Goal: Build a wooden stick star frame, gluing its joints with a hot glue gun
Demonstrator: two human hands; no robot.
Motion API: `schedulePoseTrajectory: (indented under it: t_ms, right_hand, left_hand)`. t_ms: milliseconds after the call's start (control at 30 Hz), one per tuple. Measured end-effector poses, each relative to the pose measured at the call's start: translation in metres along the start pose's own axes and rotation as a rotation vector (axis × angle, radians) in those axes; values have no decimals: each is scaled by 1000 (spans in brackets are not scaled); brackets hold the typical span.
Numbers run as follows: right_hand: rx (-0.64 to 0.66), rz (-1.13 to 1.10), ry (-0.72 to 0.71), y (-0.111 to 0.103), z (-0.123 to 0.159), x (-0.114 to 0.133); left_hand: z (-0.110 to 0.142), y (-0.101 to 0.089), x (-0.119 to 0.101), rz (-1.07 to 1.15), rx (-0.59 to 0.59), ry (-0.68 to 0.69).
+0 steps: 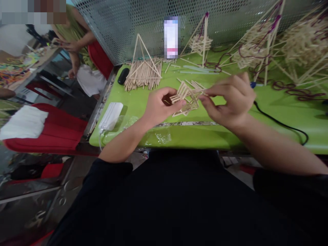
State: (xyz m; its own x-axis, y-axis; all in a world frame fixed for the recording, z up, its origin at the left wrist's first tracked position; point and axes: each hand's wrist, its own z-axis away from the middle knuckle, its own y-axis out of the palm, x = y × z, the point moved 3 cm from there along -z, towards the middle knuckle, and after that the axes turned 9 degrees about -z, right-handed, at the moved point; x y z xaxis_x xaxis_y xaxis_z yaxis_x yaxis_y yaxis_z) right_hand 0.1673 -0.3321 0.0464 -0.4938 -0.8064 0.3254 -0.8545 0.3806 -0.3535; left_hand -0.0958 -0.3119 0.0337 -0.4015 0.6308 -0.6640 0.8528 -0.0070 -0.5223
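A small lattice of thin wooden sticks (189,97) is held above the green table (269,112) between both hands. My left hand (161,106) is curled around its left side, fingers closed on the sticks. My right hand (228,99) pinches its right edge with thumb and fingertips. The lattice looks like several sticks glued in crossing layers.
A pile of loose sticks with a stick pyramid (143,70) lies at the back left. Finished stick structures with purple cord (258,48) crowd the back right. A black cable (282,124), a white face mask (111,116) and a black case (123,76) lie on the table. Another person (79,44) sits at the far left.
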Motion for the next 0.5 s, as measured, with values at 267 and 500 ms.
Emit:
schedulePoseTrajectory:
  t_ms: [267,500]
  right_hand:
    - [-7,86,-222,22,11,11]
    - [72,200,-116,25,15,13]
  left_hand:
    - [8,8,-6,105,-6,-63]
    - [9,10,-15,139,-23,-74]
